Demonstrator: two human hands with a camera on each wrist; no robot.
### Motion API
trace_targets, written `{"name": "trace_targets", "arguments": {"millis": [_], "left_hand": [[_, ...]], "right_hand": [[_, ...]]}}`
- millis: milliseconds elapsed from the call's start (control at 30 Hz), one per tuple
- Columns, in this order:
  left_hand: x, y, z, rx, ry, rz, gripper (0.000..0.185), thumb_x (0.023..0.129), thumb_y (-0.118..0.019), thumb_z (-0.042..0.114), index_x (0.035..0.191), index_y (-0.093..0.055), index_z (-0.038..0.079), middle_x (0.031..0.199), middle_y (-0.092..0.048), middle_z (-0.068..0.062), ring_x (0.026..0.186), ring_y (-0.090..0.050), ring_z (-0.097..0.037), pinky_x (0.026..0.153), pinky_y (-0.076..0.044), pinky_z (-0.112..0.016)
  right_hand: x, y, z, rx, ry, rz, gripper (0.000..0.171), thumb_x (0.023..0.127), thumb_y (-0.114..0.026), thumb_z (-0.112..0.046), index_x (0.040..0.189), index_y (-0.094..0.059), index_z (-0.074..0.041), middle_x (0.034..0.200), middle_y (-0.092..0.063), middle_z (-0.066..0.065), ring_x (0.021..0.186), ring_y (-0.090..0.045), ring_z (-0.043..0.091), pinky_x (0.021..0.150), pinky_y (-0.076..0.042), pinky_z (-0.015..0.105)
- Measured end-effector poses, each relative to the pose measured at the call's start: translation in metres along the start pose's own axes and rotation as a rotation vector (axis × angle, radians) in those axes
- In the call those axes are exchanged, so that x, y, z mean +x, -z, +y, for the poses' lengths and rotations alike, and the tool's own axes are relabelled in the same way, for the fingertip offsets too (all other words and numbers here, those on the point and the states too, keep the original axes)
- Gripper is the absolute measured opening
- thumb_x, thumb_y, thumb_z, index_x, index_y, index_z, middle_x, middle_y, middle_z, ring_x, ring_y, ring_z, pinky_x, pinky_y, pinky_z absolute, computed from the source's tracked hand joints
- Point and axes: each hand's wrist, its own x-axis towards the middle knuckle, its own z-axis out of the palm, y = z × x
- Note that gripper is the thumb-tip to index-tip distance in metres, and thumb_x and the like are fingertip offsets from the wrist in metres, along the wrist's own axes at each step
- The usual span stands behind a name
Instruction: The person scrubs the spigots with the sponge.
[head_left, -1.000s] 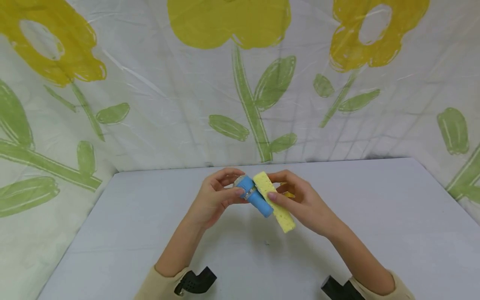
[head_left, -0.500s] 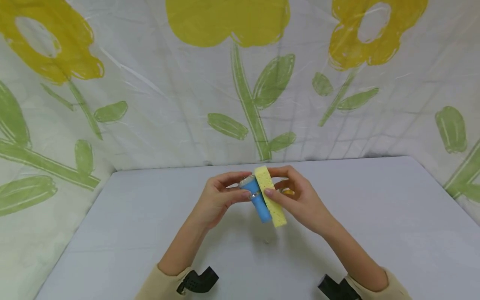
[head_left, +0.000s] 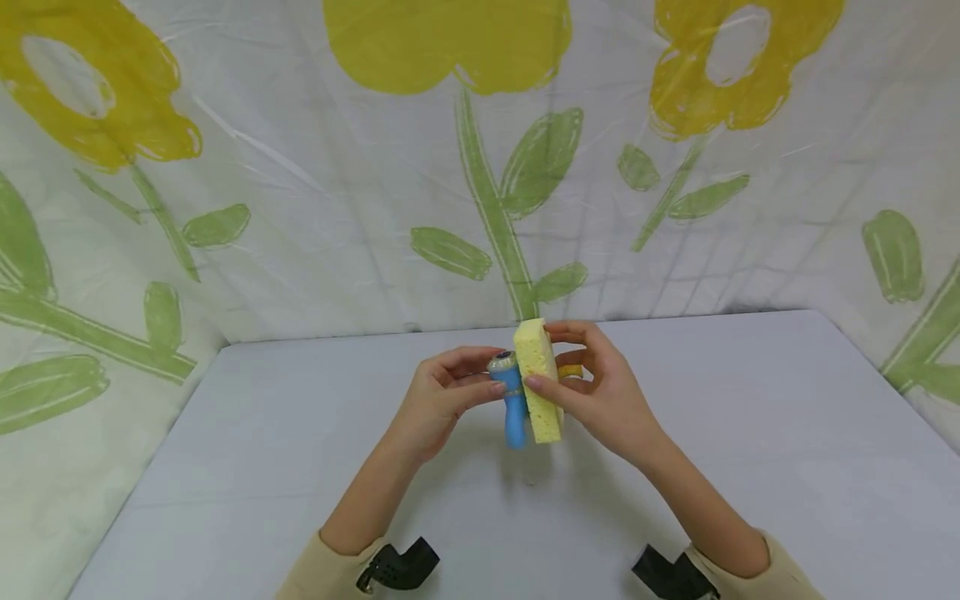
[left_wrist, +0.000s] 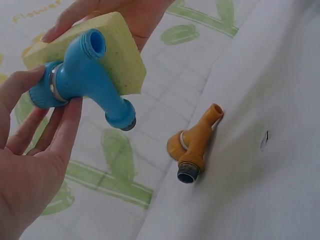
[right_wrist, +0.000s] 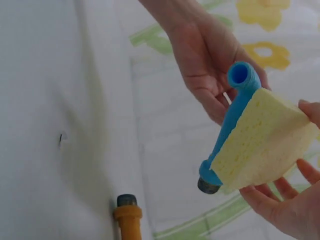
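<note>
My left hand (head_left: 438, 404) pinches a blue plastic faucet (left_wrist: 87, 75) by its round ribbed knob, thumb on one side and fingers on the other. The faucet has a threaded open end, a silvery ring at the knob and a dark tip. My right hand (head_left: 600, 396) grips a pale yellow block sponge (head_left: 537, 375), thumb on the near side and fingers behind. One face of the sponge lies against the faucet's side, both held up over the table. In the left wrist view the sponge (left_wrist: 122, 55) sits behind the faucet and hides part of the right hand.
An orange faucet (left_wrist: 195, 140) of the same shape stands on the white table (head_left: 300, 467), mostly hidden behind the right hand in the head view. A small dark mark (left_wrist: 265, 140) shows on the tabletop. A flower-printed curtain (head_left: 360, 192) hangs behind the table.
The faucet and sponge have turned from a slant to nearly upright, the sponge rising slightly. Both hands keep their holds, and the sponge stays against the faucet.
</note>
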Motion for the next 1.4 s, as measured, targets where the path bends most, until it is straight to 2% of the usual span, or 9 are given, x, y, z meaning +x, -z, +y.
{"name": "trace_targets", "arguments": {"millis": [233, 433, 600, 867, 1067, 1133, 1300, 1400], "left_hand": [[0.0, -0.006, -0.001, 0.048, -0.011, -0.014, 0.045, 0.091, -0.072, -0.013, 0.134, -0.06, -0.018, 0.115, -0.075, -0.001, 0.101, -0.074, -0.01, 0.092, -0.062, -0.027], [-0.001, -0.009, 0.002, 0.064, -0.006, 0.024, 0.044, 0.092, -0.071, -0.013, 0.134, -0.061, -0.017, 0.118, -0.076, -0.005, 0.1, -0.074, -0.01, 0.091, -0.063, -0.027], [-0.001, -0.009, 0.0, 0.069, -0.02, 0.0, 0.043, 0.092, -0.073, -0.011, 0.133, -0.062, -0.017, 0.117, -0.076, -0.003, 0.098, -0.074, -0.01, 0.09, -0.063, -0.028], [0.0, -0.007, -0.003, 0.091, -0.026, 0.02, 0.042, 0.093, -0.072, -0.011, 0.133, -0.062, -0.016, 0.12, -0.076, -0.009, 0.098, -0.075, -0.009, 0.091, -0.063, -0.029], [0.0, -0.009, -0.005, 0.078, -0.02, -0.023, 0.043, 0.092, -0.073, -0.01, 0.134, -0.062, -0.016, 0.116, -0.076, 0.002, 0.097, -0.075, -0.009, 0.09, -0.063, -0.027], [-0.001, -0.01, -0.006, 0.072, -0.019, -0.038, 0.045, 0.093, -0.073, -0.009, 0.136, -0.061, -0.016, 0.117, -0.076, 0.001, 0.098, -0.075, -0.009, 0.09, -0.063, -0.029], [-0.002, -0.012, -0.006, 0.075, -0.005, -0.032, 0.043, 0.098, -0.068, -0.005, 0.138, -0.056, -0.011, 0.127, -0.073, -0.013, 0.1, -0.074, -0.012, 0.087, -0.066, -0.039], [-0.002, -0.014, -0.005, 0.089, 0.018, -0.029, 0.036, 0.102, -0.065, -0.001, 0.135, -0.054, -0.005, 0.135, -0.068, -0.018, 0.104, -0.073, -0.012, 0.083, -0.066, -0.039]], "right_hand": [[0.002, 0.005, 0.002, 0.006, 0.019, 0.029, 0.054, 0.096, -0.075, 0.0, 0.144, -0.051, -0.001, 0.141, -0.054, 0.015, 0.111, -0.059, 0.032, 0.074, -0.063, 0.028], [0.001, 0.003, 0.001, 0.036, 0.022, 0.024, 0.056, 0.095, -0.076, 0.0, 0.145, -0.05, -0.002, 0.144, -0.051, 0.012, 0.116, -0.058, 0.033, 0.077, -0.064, 0.029], [0.002, 0.004, 0.0, 0.046, 0.026, 0.048, 0.054, 0.095, -0.074, 0.003, 0.144, -0.051, 0.001, 0.144, -0.052, 0.013, 0.115, -0.058, 0.033, 0.083, -0.061, 0.024], [0.0, 0.0, -0.003, 0.062, 0.016, 0.059, 0.054, 0.095, -0.074, 0.002, 0.144, -0.05, 0.001, 0.143, -0.051, 0.012, 0.115, -0.058, 0.032, 0.08, -0.062, 0.025], [0.002, 0.002, -0.001, 0.046, 0.042, 0.095, 0.053, 0.095, -0.073, 0.005, 0.142, -0.051, 0.003, 0.142, -0.052, 0.013, 0.114, -0.06, 0.03, 0.085, -0.06, 0.021], [0.003, 0.003, 0.0, 0.036, 0.04, 0.108, 0.053, 0.095, -0.073, 0.004, 0.143, -0.051, 0.002, 0.142, -0.052, 0.013, 0.114, -0.06, 0.03, 0.086, -0.059, 0.02], [0.002, 0.002, 0.0, 0.052, 0.026, 0.136, 0.054, 0.096, -0.073, 0.003, 0.144, -0.05, 0.002, 0.14, -0.052, 0.014, 0.114, -0.059, 0.03, 0.085, -0.059, 0.021], [0.001, 0.001, 0.0, 0.063, 0.029, 0.17, 0.054, 0.095, -0.073, 0.004, 0.144, -0.05, 0.001, 0.137, -0.054, 0.012, 0.114, -0.059, 0.03, 0.086, -0.058, 0.021]]}}
